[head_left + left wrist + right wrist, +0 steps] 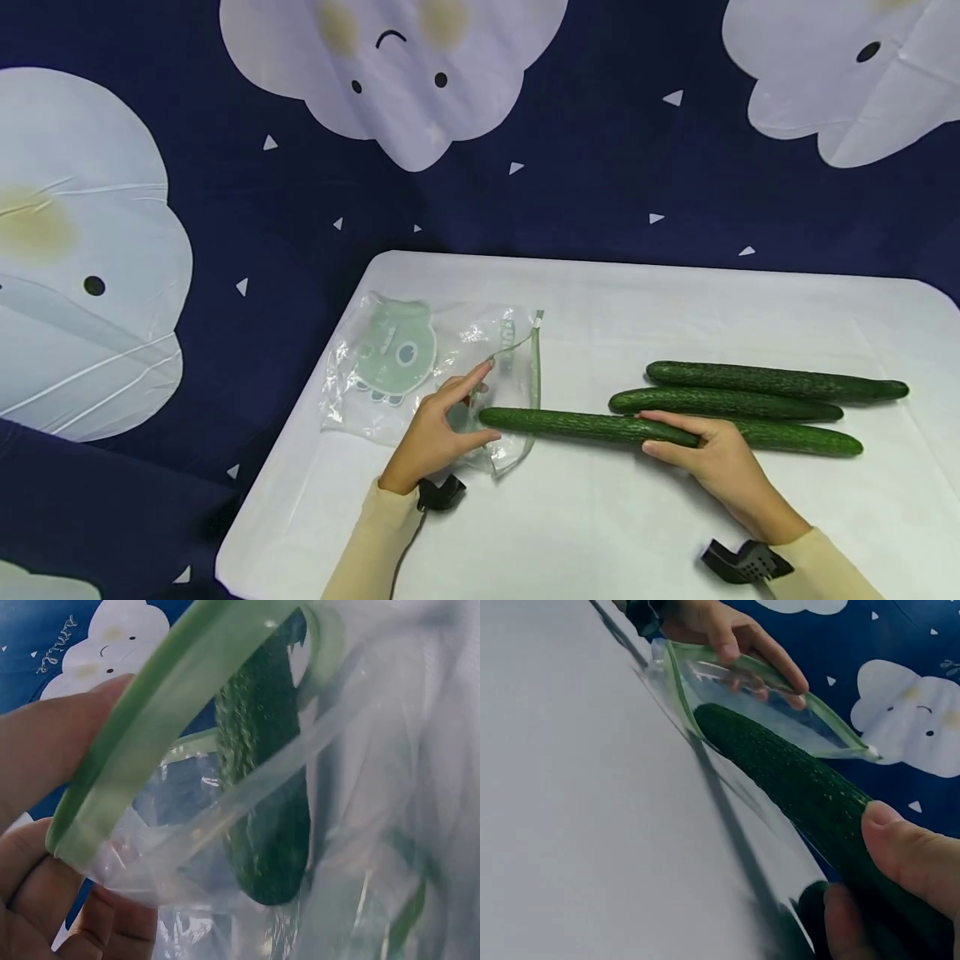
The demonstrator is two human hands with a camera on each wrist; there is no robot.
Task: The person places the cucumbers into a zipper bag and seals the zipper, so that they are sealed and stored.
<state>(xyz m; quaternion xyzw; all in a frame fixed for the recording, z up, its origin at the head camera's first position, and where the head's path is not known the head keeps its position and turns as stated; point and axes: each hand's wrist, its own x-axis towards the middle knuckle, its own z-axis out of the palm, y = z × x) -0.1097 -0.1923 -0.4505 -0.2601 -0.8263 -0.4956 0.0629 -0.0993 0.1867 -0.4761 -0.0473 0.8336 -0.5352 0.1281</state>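
Note:
A clear zip bag (457, 333) with a green-trimmed mouth and a green cartoon print lies on the left of the table. My left hand (431, 433) holds its mouth apart, thumb and fingers on the green rim (120, 750). My right hand (723, 467) grips a long dark green cucumber (570, 424) near its right end, thumb on one side and fingers on the other. In the left wrist view the cucumber's rounded tip (274, 870) is inside the bag mouth, behind the clear film. Part of the left fingers shows through the film in the right wrist view.
Three more cucumbers lie side by side to the right: a back one (772, 381), a middle one (727, 404) and a front one (802, 437) partly behind my right hand. The white table (600, 533) meets a dark blue cloud-patterned cloth (585, 200) behind it.

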